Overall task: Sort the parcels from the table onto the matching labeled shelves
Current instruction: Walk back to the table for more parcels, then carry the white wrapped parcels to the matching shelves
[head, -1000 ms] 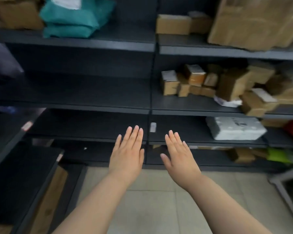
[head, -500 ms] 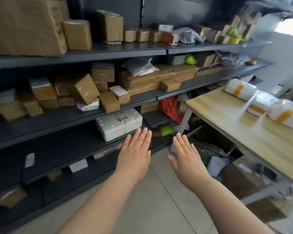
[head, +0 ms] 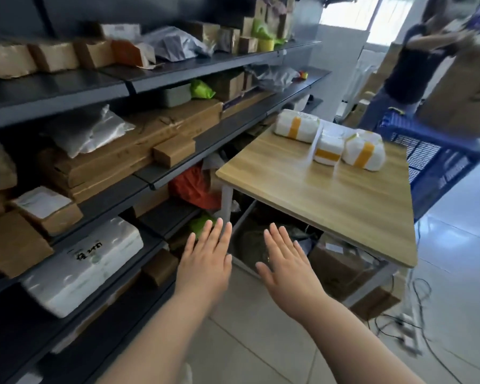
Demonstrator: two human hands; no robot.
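Three white parcels bound with yellow tape lie at the far end of the wooden table (head: 330,200): one on the left (head: 295,126), a small one in the middle (head: 327,151), one on the right (head: 365,152). My left hand (head: 205,261) and my right hand (head: 286,264) are held out flat, palms down, fingers straight, holding nothing. Both hover above the floor in front of the table's near corner, well short of the parcels. Dark metal shelves (head: 161,176) full of boxes run along the left.
A white foam box (head: 83,264) with handwriting sits on a lower shelf at the left. Boxes and bags are stacked under the table. A blue crate (head: 432,159) stands behind the table, and a person (head: 416,73) carries a large carton at the far right. Cables lie on the floor (head: 416,322).
My view has swung right from the shelves toward the table, which now fills the middle. Both hands stay flat and empty in front of me.
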